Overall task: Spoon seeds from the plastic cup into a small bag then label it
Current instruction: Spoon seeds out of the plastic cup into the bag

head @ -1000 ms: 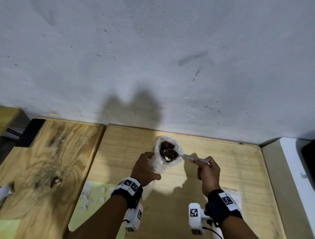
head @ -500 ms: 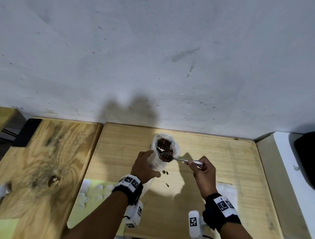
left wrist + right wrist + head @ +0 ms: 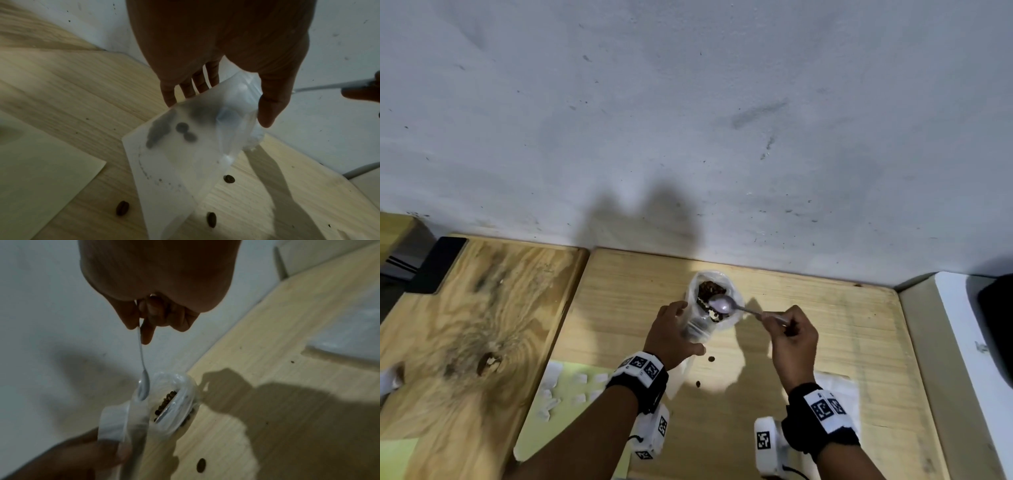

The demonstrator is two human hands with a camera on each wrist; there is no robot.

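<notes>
A clear plastic cup (image 3: 734,308) of brown seeds stands near the wall. My left hand (image 3: 683,327) pinches a small translucent bag (image 3: 185,154) between thumb and fingers, just in front of the cup. Dark seeds show through the bag's wall. My right hand (image 3: 780,322) grips the handle of a metal spoon (image 3: 722,303). The spoon's bowl looks empty and hovers over the bag mouth and the cup rim. In the right wrist view the spoon (image 3: 144,386) hangs beside the cup (image 3: 185,395). Loose seeds (image 3: 229,179) lie on the wooden table (image 3: 842,325) under the bag.
A green sheet with several white labels (image 3: 571,394) lies at my left forearm. White paper (image 3: 835,387) lies under my right wrist. A grey wall runs close behind the cup. A white ledge (image 3: 962,342) borders the table on the right, a second wooden top (image 3: 465,342) on the left.
The spoon held a heap of seeds over the cup a second ago; now its bowl is empty. A few seeds have dropped onto the table below the bag.
</notes>
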